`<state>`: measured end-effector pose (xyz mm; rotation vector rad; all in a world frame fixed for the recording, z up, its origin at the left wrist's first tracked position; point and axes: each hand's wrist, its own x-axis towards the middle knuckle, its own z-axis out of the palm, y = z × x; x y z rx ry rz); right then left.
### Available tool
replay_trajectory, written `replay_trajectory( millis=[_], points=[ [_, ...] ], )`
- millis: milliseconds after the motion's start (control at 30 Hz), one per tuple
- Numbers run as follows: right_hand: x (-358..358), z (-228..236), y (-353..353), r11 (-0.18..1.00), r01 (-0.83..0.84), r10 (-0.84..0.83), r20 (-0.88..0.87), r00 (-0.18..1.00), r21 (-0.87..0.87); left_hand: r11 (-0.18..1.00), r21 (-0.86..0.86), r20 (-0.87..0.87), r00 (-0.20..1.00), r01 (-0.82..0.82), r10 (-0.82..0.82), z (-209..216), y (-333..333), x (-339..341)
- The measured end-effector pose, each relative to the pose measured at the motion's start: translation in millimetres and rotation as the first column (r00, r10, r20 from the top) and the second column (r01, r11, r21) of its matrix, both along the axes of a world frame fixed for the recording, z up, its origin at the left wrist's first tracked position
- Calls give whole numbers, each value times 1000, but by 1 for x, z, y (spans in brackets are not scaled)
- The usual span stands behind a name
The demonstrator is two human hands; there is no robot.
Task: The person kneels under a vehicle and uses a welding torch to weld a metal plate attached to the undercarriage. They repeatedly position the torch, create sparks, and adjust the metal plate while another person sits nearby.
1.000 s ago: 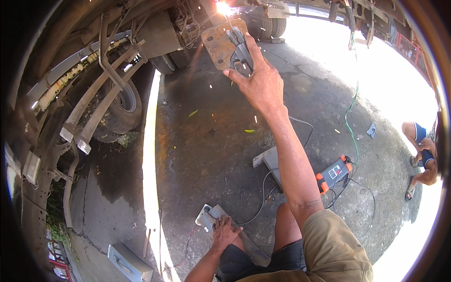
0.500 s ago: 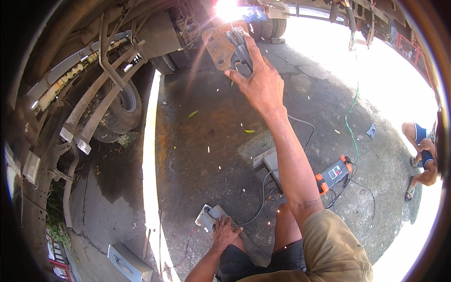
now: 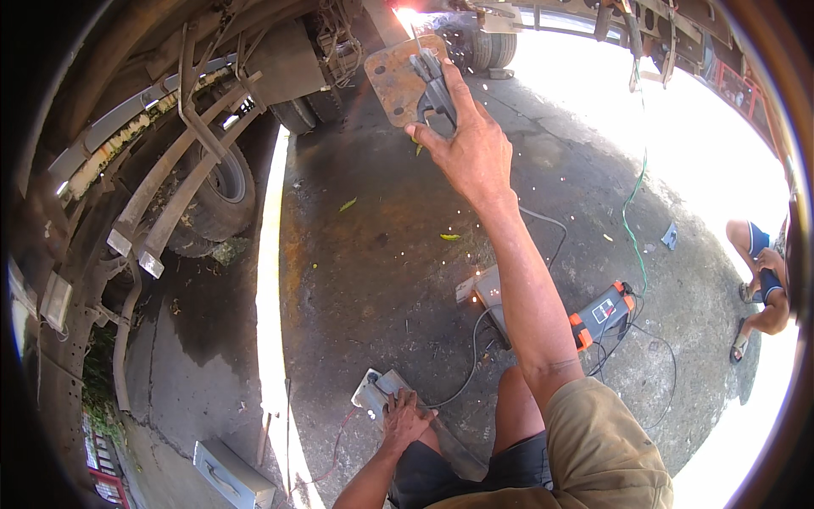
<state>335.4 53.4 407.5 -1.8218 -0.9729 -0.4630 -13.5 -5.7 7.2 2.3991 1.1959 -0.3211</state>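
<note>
Overhead, right hand [image 3: 471, 153] has its grip clamped on a welding holder [image 3: 434, 85] (sparks above); left hand [image 3: 405, 420] presses a grey metal piece [image 3: 377, 392]

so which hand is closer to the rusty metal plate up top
Right. The right hand is raised, gripping the welding electrode holder right against the rusty plate. The left hand is far below, resting on a grey metal piece near the knee.

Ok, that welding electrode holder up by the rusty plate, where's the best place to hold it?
Grip the electrode holder by its dark handle, from below, as the right hand does now. The clamp end with the rod points up toward the bright arc beside the rusty plate, so the handle end is probably the safest part.
</note>
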Motion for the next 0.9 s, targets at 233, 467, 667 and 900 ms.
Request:
replay_trajectory(
  millis=[233, 467, 667, 900],
  points=[
    [5, -4, 3, 999, -11, 10, 16, 1000, 34, 1000, -5, -8, 1000, 0, 0, 2, 0, 1],
    [4, -2, 2, 1000, -10, 10, 7, 1000, 19, 1000, -4, -21, 1000, -7, 7, 6, -1, 2],
    [3, 1, 0, 1000, -4, 3, 7, 1000, 25, 1000, -2, -8, 1000, -4, 4, 6, -1, 2],
    [5, 1, 2, 1000, -5, 5, 7, 1000, 13, 1000, 2, -10, 1000, 1, -1, 4, 0, 2]
  ],
)
